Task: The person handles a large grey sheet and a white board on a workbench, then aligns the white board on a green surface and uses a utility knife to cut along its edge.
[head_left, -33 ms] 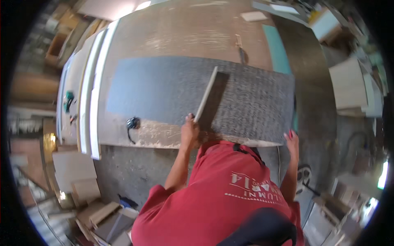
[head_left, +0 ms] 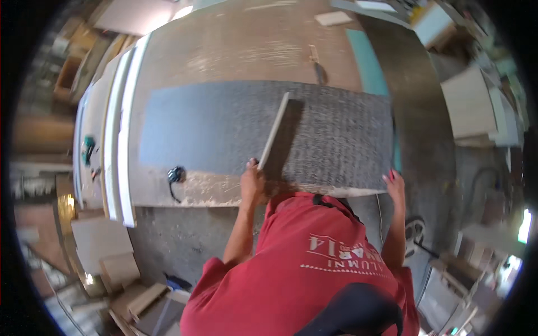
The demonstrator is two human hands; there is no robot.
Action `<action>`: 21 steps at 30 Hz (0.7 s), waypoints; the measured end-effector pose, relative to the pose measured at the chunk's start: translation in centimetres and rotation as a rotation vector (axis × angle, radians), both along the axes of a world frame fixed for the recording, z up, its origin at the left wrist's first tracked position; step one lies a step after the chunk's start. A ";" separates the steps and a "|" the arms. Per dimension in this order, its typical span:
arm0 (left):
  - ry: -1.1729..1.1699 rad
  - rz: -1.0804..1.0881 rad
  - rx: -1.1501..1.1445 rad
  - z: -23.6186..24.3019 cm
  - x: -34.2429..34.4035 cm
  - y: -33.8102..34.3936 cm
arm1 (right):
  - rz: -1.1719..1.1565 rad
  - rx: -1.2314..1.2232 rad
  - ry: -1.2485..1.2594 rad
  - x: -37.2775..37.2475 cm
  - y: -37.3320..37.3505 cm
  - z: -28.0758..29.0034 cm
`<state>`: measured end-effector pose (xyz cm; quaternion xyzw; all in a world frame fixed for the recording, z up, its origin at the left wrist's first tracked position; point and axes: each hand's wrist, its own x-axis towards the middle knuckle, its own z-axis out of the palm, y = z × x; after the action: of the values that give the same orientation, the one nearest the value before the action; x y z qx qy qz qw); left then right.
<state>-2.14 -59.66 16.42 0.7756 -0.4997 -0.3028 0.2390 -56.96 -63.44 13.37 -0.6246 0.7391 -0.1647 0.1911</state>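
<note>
A long grey panel [head_left: 342, 140] with a streaky, wood-like surface lies on the worktable, its left part bright with glare. Across it a narrow board [head_left: 274, 131] with a pale edge runs away from me, a dark brown area along its right side. My left hand [head_left: 253, 183] is closed at the near end of this board, with a small dark spot by the fingertips. At the panel's near right corner, my right hand [head_left: 395, 187] is closed on a small red object [head_left: 392, 175], mostly covered by the fingers, whose kind I cannot make out.
Left of the panel a black corded or strapped tool [head_left: 176, 175] sits on the worktable [head_left: 213, 190]. Long white strips [head_left: 126, 134] and a green power tool [head_left: 88, 148] lie farther left. Beyond the panel are a slim handled tool [head_left: 318, 67] and a teal strip [head_left: 367, 61]. Board offcuts [head_left: 103, 238] stand lower left.
The whole view has shifted slightly, so the table and panel appear farther left. Both hands keep nearly the same places against the board and the panel corner.
</note>
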 end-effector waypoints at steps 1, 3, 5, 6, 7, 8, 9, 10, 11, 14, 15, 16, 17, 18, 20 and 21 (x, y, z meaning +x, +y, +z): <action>0.023 -0.010 -0.015 -0.6 0.8 0.6 | 0.008 0.062 -0.003 0.7 -1.2 0.2; -0.088 -0.061 -0.181 -3.1 1.9 2.1 | 0.039 0.102 -0.021 1.4 -2.6 0.7; -0.096 -0.121 -0.165 -3.5 1.9 3.0 | 0.043 0.156 0.053 1.8 -2.7 1.7; -0.121 -0.134 -0.154 -3.5 1.7 3.4 | 0.015 0.164 0.056 2.0 -2.5 2.1; -0.120 -0.157 -0.152 -3.1 1.6 3.6 | -0.034 0.174 -0.008 2.3 -2.3 2.4; -0.135 -0.160 -0.054 -2.8 1.5 3.7 | -0.078 0.182 -0.070 2.3 -2.0 2.6; -0.154 -0.157 0.037 -2.1 1.3 3.5 | -0.092 0.176 -0.073 2.1 -1.6 2.5; -0.141 -0.159 0.150 -0.4 0.8 3.1 | -0.107 0.138 -0.151 2.0 -1.2 2.4; -0.141 -0.168 0.144 -0.9 0.8 3.2 | -0.121 0.099 -0.228 1.9 -0.9 2.4; -0.156 -0.232 0.092 -1.8 2.0 4.5 | -0.128 0.078 -0.223 2.0 -0.7 2.3; -0.160 -0.264 0.153 -1.8 2.0 4.7 | -0.118 0.038 -0.234 1.9 -0.2 2.0; -0.170 -0.289 0.216 -1.7 2.4 5.0 | -0.125 0.048 -0.240 2.4 -0.2 2.5; -0.176 -0.296 0.226 -1.7 2.8 5.5 | -0.122 0.090 -0.267 2.5 -0.3 3.1; -0.099 -0.314 0.242 -1.6 3.3 5.4 | -0.126 0.121 -0.293 2.7 -0.5 3.6; -0.031 -0.348 0.260 -1.3 4.2 5.1 | -0.106 0.096 -0.302 2.3 0.0 3.0; -0.078 -0.371 0.266 -0.7 4.3 4.4 | -0.074 0.067 -0.299 1.9 0.1 2.9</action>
<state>2.13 -55.28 15.74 0.7064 -0.5981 -0.3745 0.0554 -55.02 -63.35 16.28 -0.5586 0.7301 -0.2379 0.3135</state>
